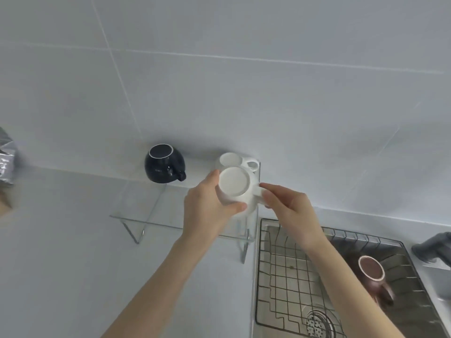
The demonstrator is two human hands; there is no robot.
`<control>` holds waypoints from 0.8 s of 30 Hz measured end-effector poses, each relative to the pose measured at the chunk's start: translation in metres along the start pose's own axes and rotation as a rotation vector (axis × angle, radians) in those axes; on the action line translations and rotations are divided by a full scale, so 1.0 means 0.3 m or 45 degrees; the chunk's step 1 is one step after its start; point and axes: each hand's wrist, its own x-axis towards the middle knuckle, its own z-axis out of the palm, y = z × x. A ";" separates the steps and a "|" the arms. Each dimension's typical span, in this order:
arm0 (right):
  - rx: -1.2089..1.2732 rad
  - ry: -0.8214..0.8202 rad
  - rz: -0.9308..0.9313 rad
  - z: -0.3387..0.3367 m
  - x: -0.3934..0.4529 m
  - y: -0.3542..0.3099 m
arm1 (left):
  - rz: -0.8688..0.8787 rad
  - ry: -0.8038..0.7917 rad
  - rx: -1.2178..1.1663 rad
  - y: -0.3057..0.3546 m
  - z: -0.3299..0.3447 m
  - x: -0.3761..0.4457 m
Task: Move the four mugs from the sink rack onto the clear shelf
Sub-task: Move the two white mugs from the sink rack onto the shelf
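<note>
I hold a white mug point(235, 185) upside down over the right part of the clear shelf point(156, 217). My left hand point(207, 208) wraps its body and my right hand point(285, 206) pinches its handle. Behind it a second white mug point(231, 159) stands inverted at the shelf's back right corner. A dark blue mug point(164, 167) sits inverted at the shelf's back left. One brown mug point(373, 274) lies tilted in the wire sink rack point(288, 272) at the lower right.
The sink drain point(317, 323) shows under the rack. A grey faucet point(432, 247) juts in at the right edge. A silver foil bag point(7, 159) stands at the far left on the white counter point(61, 252). A tiled wall rises behind.
</note>
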 end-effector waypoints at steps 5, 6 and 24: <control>-0.010 -0.100 0.004 0.209 0.072 -0.055 | -0.121 0.045 0.004 -0.148 -0.158 0.054; -0.018 -0.123 0.013 0.249 0.087 -0.060 | -0.135 0.042 0.016 -0.184 -0.186 0.066; 0.030 -0.215 0.166 0.653 0.171 0.009 | -0.241 -0.221 0.156 -0.475 -0.435 0.176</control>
